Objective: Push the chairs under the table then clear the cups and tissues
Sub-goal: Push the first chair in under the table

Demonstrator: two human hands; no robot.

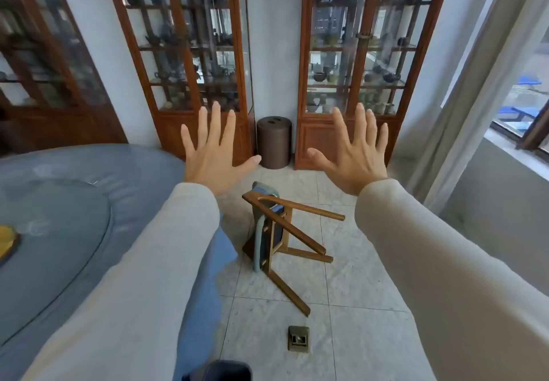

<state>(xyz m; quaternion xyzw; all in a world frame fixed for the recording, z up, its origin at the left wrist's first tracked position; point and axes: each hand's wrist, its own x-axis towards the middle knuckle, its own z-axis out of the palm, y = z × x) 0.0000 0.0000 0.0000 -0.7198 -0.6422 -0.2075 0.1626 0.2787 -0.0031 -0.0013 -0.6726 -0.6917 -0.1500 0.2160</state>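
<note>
A wooden chair [280, 239] with a blue seat cushion lies tipped over on the tiled floor, its legs pointing right and toward me. To its left stands a round table [74, 202] under a grey-blue cloth. My left hand [212, 153] and my right hand [355, 154] are both held up in the air above the chair, palms away from me, fingers spread, holding nothing. No cups or tissues are in view.
A brown cylindrical bin [274, 142] stands against the wall between two glass-fronted wooden cabinets [190, 62] of teaware. A brass floor socket [299, 338] sits in the tiles near me. Curtains and a window [517, 104] are on the right. A yellow object [7, 242] lies at the table's left edge.
</note>
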